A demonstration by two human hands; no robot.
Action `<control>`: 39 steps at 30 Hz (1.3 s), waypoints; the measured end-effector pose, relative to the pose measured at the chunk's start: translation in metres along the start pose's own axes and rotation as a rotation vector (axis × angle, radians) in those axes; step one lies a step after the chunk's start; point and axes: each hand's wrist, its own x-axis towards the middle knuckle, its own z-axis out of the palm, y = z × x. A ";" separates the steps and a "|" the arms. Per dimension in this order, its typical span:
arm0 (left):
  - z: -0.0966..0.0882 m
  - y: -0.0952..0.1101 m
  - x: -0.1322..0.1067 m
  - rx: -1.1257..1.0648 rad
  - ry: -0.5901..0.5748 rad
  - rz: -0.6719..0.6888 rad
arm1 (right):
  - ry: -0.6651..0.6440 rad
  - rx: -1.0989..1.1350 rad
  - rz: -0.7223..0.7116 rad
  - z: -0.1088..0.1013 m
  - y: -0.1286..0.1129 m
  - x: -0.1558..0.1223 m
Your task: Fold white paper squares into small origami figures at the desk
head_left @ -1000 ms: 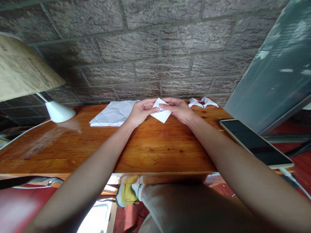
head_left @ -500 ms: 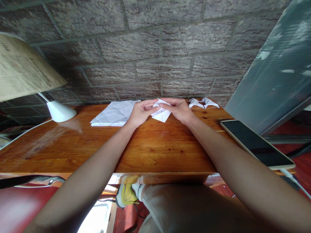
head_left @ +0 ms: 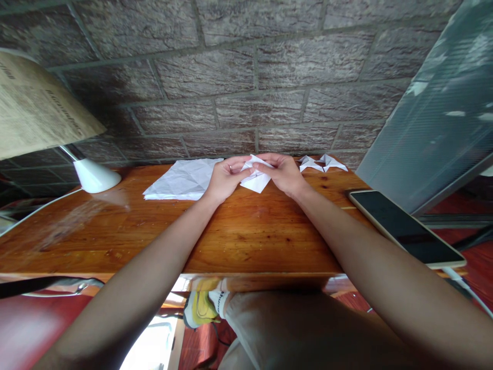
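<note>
A small piece of folded white paper [head_left: 257, 181], roughly diamond-shaped, is held up between both hands above the wooden table. My left hand [head_left: 227, 177] pinches its left side, thumb in front and fingers behind. On the right, my right hand [head_left: 283, 173] grips the upper right part, its thumb pressed on the front face. Left of my left hand lies a stack of creased white paper sheets [head_left: 181, 180]. Two folded paper shapes [head_left: 322, 163] with pointed corners rest on the table to the right of my right hand.
The wooden table [head_left: 262, 241] runs along a grey brick wall [head_left: 234, 77]. A lamp [head_left: 96, 174] with a printed shade stands at the left. At the right edge lies a phone [head_left: 408, 226] with a white cable [head_left: 470, 290] plugged in.
Almost nothing differs. The folded paper has shifted and tilted very slightly between the hands, which keep the same hold.
</note>
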 end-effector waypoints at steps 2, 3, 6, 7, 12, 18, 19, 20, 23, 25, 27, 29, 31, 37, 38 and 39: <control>0.000 0.000 0.000 0.012 0.001 0.011 | 0.006 -0.011 -0.003 0.000 0.001 0.000; 0.000 0.000 0.000 0.016 0.002 0.017 | 0.009 -0.017 -0.007 0.000 0.001 0.000; 0.002 0.002 -0.001 0.006 0.002 0.022 | 0.010 -0.034 -0.021 0.000 0.001 0.000; 0.002 0.004 -0.001 -0.005 0.000 0.018 | 0.010 -0.041 -0.031 0.000 0.001 0.001; 0.005 0.008 -0.002 -0.076 -0.025 -0.003 | 0.006 -0.076 -0.093 0.000 0.003 0.001; 0.006 0.006 -0.002 -0.099 -0.012 -0.040 | 0.033 -0.170 -0.123 0.001 0.005 0.000; 0.006 0.006 -0.002 -0.095 -0.008 -0.046 | 0.043 -0.186 -0.122 0.001 0.005 0.000; 0.006 0.006 -0.002 -0.090 -0.007 -0.051 | 0.052 -0.196 -0.120 0.001 0.006 0.000; 0.007 0.006 -0.003 -0.083 -0.017 -0.050 | 0.055 -0.197 -0.107 0.001 0.006 0.000; 0.007 0.006 -0.003 -0.084 -0.014 -0.048 | 0.048 -0.191 -0.105 0.001 0.006 0.000; 0.007 0.007 -0.003 -0.078 0.002 -0.046 | 0.047 -0.180 -0.106 0.001 0.006 0.000; 0.007 0.007 -0.003 -0.061 0.022 -0.045 | 0.045 -0.170 -0.102 0.001 0.007 0.000; 0.007 0.008 -0.003 -0.041 0.039 -0.048 | 0.035 -0.164 -0.092 0.001 0.008 0.001; 0.006 0.006 -0.002 -0.036 0.074 -0.081 | 0.053 -0.180 -0.104 0.002 0.010 0.003; 0.006 0.005 -0.002 -0.029 0.080 -0.079 | 0.055 -0.179 -0.108 0.001 0.010 0.004; 0.005 0.004 -0.001 -0.018 0.084 -0.076 | 0.053 -0.171 -0.106 0.001 0.009 0.004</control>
